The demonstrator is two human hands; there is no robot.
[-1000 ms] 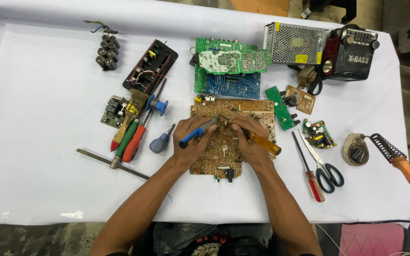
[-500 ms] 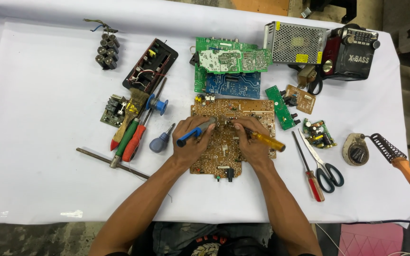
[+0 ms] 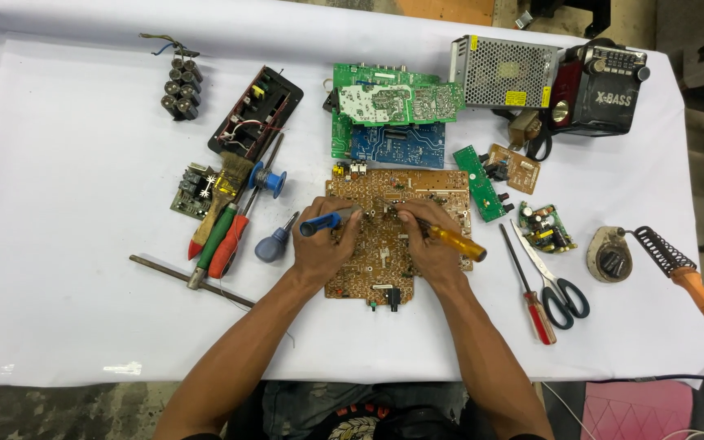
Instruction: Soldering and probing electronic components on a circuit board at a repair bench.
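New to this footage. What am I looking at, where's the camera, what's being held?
No machine here: a person works with two bare hands. The one camera sits on their head and looks down at a table under a white cloth. Both hands rest on a brown circuit board. The left hand holds a blue-handled tool; the right hand holds a yellow-handled screwdriver, tip toward the board's middle. Around them lie green and blue boards, more screwdrivers, scissors, a soldering iron and a metal mesh box.

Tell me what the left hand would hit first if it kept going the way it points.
Likely the blue board: the left hand points up across the brown board, though height is unclear.
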